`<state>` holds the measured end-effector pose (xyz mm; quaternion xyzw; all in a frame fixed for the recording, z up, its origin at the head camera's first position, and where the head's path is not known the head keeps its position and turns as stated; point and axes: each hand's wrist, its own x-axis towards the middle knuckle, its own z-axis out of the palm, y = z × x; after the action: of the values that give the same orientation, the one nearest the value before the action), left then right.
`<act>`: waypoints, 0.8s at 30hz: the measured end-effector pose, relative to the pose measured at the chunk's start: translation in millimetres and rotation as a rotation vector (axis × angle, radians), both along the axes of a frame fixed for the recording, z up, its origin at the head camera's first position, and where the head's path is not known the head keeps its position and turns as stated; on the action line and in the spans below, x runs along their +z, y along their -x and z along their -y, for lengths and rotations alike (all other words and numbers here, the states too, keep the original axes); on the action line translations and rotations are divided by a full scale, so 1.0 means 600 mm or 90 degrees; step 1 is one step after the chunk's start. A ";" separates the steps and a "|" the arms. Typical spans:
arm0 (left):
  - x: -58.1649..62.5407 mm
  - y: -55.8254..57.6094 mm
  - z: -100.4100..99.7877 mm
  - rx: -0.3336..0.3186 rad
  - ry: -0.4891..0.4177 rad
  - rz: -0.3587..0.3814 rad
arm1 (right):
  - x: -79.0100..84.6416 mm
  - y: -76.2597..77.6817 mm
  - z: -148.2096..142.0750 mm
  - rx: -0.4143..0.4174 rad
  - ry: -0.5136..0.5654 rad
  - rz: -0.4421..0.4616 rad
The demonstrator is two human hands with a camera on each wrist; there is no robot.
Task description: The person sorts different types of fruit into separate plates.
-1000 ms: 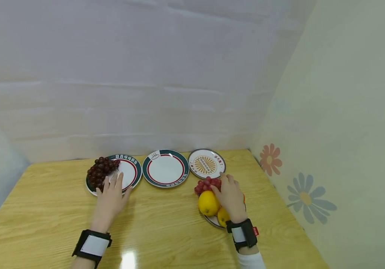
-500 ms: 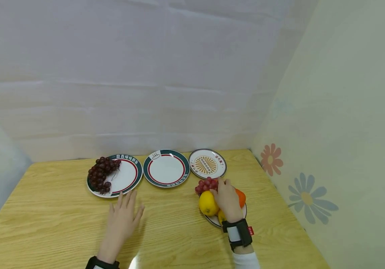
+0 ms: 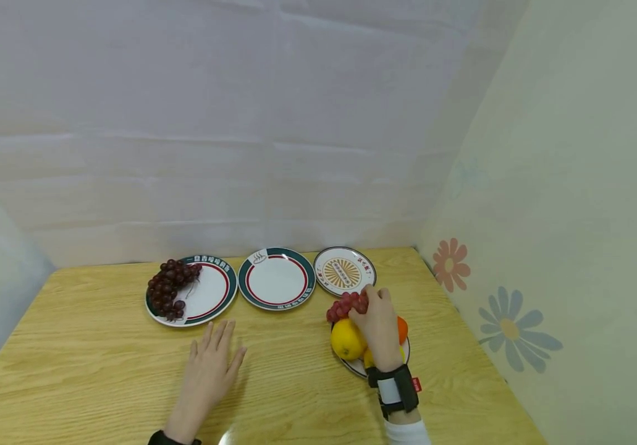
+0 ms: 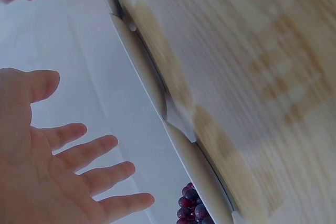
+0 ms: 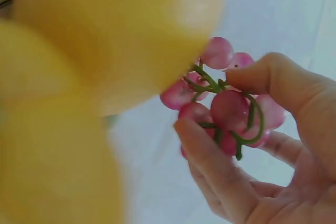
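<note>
My right hand [image 3: 379,330] pinches a bunch of pink grapes [image 5: 229,109] between thumb and fingers, with green stems showing in the right wrist view. The grapes are at the far side of a fruit plate [image 3: 354,366], above a yellow lemon [image 3: 347,340]. An orange fruit [image 3: 402,330] lies right of the hand, and more yellow fruit is partly hidden under it. My left hand [image 3: 209,371] is over the table with fingers spread, holding nothing. Beyond it, dark red grapes [image 3: 166,288] lie on the left side of a green-rimmed plate [image 3: 223,304].
Another green-rimmed plate [image 3: 276,279] stands at the back middle, and a smaller plate [image 3: 346,266] with a sunburst print sits right of it. They line the back of the wooden table [image 3: 279,395]. A flowered wall [image 3: 574,247] borders the right side.
My left hand has drawn back from the dark grapes toward the near side of the table. The right hand has closed on the pink grapes, which have shifted slightly.
</note>
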<state>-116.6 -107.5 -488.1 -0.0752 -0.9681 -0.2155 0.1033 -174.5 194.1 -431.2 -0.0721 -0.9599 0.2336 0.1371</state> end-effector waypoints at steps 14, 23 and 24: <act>0.007 0.003 -0.023 -0.105 -0.076 -0.026 | 0.033 -0.050 0.116 0.272 0.042 -0.044; -0.005 0.011 -0.047 -0.214 -0.130 -0.029 | 0.013 -0.071 0.140 0.477 0.050 0.024; -0.005 0.011 -0.048 -0.218 -0.135 -0.026 | 0.012 -0.072 0.140 0.484 0.048 0.024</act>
<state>-123.2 -78.7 -491.3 -0.2316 -0.9109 -0.3289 0.0922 -131.5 110.3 -423.9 0.2797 -0.9112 0.3018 0.0206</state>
